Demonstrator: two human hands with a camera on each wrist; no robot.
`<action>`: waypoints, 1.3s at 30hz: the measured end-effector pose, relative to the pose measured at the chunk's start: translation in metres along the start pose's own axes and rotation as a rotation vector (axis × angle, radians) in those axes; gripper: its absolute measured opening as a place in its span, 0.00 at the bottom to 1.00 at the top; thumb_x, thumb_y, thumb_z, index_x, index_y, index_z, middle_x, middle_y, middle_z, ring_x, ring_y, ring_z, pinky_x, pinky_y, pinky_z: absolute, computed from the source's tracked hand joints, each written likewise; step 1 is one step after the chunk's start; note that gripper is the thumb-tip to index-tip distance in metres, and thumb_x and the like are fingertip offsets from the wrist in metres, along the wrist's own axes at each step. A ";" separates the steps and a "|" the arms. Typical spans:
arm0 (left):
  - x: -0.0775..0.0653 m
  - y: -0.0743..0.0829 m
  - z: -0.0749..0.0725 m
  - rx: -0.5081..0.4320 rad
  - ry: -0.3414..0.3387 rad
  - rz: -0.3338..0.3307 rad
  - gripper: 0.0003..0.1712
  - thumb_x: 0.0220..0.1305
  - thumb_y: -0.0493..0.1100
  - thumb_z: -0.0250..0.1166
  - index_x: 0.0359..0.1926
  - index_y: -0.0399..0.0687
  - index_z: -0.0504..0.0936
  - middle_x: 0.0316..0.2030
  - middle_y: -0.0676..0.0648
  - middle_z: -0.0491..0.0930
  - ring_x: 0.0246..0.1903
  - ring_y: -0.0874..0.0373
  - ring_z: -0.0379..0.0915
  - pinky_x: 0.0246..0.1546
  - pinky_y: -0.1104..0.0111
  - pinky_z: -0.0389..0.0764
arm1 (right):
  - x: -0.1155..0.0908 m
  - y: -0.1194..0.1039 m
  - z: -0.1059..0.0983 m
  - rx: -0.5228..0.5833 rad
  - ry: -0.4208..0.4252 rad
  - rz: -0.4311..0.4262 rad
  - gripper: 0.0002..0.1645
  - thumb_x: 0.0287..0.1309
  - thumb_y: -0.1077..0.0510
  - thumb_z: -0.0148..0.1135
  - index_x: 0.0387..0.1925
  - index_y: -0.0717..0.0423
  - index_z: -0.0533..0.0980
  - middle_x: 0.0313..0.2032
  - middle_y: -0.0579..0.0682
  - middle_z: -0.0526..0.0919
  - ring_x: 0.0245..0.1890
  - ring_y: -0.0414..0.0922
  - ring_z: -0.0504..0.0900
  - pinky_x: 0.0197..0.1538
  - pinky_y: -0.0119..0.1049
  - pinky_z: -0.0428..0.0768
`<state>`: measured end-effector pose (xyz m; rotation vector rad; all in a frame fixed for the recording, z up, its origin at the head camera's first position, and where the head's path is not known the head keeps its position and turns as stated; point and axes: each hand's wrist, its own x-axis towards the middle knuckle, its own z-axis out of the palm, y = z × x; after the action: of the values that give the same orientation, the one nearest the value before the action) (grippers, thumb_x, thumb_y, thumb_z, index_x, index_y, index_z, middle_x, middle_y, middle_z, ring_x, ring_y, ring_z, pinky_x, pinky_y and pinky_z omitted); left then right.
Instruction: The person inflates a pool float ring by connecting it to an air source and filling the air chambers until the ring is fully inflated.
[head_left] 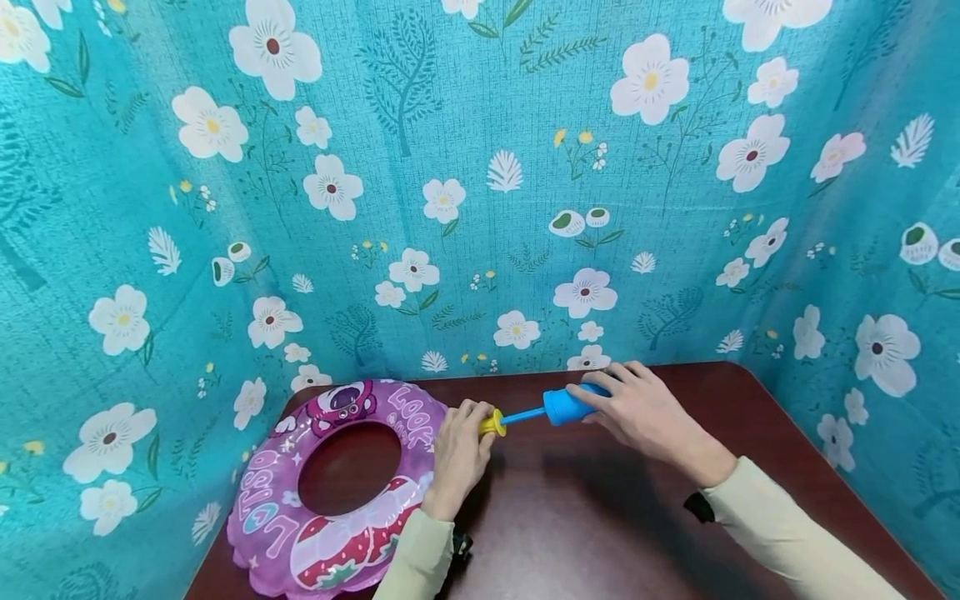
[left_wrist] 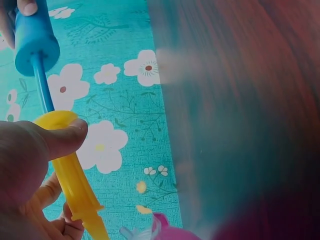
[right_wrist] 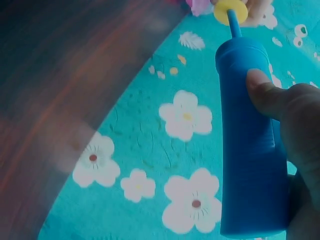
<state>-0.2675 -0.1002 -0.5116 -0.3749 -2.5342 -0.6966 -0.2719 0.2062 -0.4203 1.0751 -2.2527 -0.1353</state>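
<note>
A hand pump is held above the table by both hands, its blue rod (head_left: 522, 416) showing between a blue barrel (head_left: 564, 407) and a yellow end piece (left_wrist: 75, 182). My left hand (head_left: 460, 446) grips the yellow piece, thumb lying across it just below its flange. My right hand (head_left: 643, 417) wraps round the barrel, with the thumb along its side in the right wrist view. Left of my left hand lies an inflated purple swim ring (head_left: 262, 483) with strawberry and bear prints. In the left wrist view the yellow piece narrows downward near the ring's pink edge (left_wrist: 172, 234); contact there cannot be told.
A dark reddish-brown table (head_left: 540, 533) lies under both hands. Behind it and at its sides hangs a turquoise flowered curtain (head_left: 480, 275). The swim ring covers the table's left part and reaches its left edge.
</note>
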 end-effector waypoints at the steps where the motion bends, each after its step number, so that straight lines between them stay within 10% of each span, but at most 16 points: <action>1: 0.000 0.000 0.000 0.006 0.001 0.000 0.19 0.62 0.42 0.79 0.51 0.57 0.84 0.44 0.53 0.81 0.44 0.52 0.76 0.43 0.59 0.80 | 0.001 -0.001 0.001 0.003 -0.001 -0.003 0.39 0.50 0.43 0.85 0.64 0.44 0.83 0.53 0.53 0.88 0.51 0.56 0.85 0.50 0.54 0.85; 16: -0.005 0.005 0.003 -0.018 -0.013 0.002 0.19 0.62 0.41 0.79 0.52 0.55 0.84 0.47 0.51 0.82 0.45 0.52 0.74 0.47 0.58 0.80 | 0.031 -0.049 0.037 0.007 -0.037 -0.012 0.35 0.58 0.41 0.80 0.66 0.43 0.81 0.53 0.53 0.88 0.47 0.54 0.84 0.51 0.52 0.85; 29: 0.003 -0.002 -0.002 -0.032 0.009 0.018 0.18 0.61 0.40 0.79 0.51 0.55 0.84 0.45 0.52 0.82 0.43 0.51 0.74 0.47 0.58 0.78 | -0.001 0.002 0.001 0.005 0.008 0.010 0.42 0.46 0.43 0.87 0.65 0.44 0.83 0.53 0.54 0.89 0.50 0.56 0.86 0.50 0.54 0.86; 39: -0.001 0.002 0.002 -0.011 -0.024 0.026 0.19 0.62 0.40 0.78 0.52 0.55 0.84 0.47 0.51 0.82 0.45 0.51 0.74 0.48 0.57 0.78 | 0.006 -0.021 0.020 0.018 -0.037 0.011 0.37 0.56 0.41 0.80 0.66 0.43 0.82 0.53 0.53 0.89 0.47 0.55 0.85 0.50 0.53 0.86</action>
<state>-0.2669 -0.0973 -0.5129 -0.4218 -2.5440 -0.7003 -0.2721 0.1847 -0.4405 1.0777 -2.2963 -0.1321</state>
